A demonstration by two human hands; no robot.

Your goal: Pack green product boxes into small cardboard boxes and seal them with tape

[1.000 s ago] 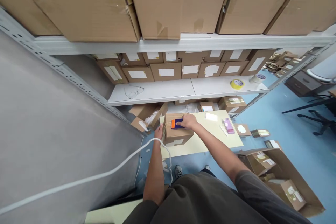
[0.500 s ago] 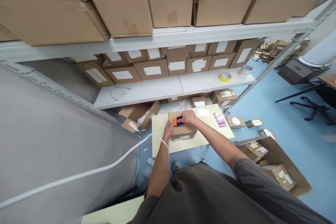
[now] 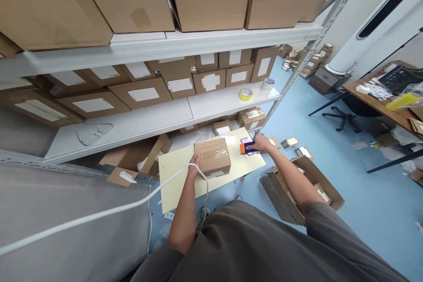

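A small brown cardboard box (image 3: 212, 161) with clear tape across its top sits on a pale yellow board (image 3: 175, 175) on the floor. My left hand (image 3: 194, 161) rests against the box's left side, fingers curled on its edge. My right hand (image 3: 261, 143) is closed round an orange and blue tape dispenser (image 3: 247, 148), held off the box at the board's right edge, over a small pink item (image 3: 245, 141).
Grey metal shelving (image 3: 158, 114) holds labelled cartons, a yellow tape roll (image 3: 246, 94) and a white roll (image 3: 268, 83). An open carton (image 3: 299, 187) with small boxes lies on the blue floor to my right. A white cable (image 3: 99, 216) runs across my left arm. A desk (image 3: 380, 101) stands far right.
My right hand has lifted the tape dispenser off the box top and carried it right to the board's edge. My left hand stays at the box. The view has swung to the right.
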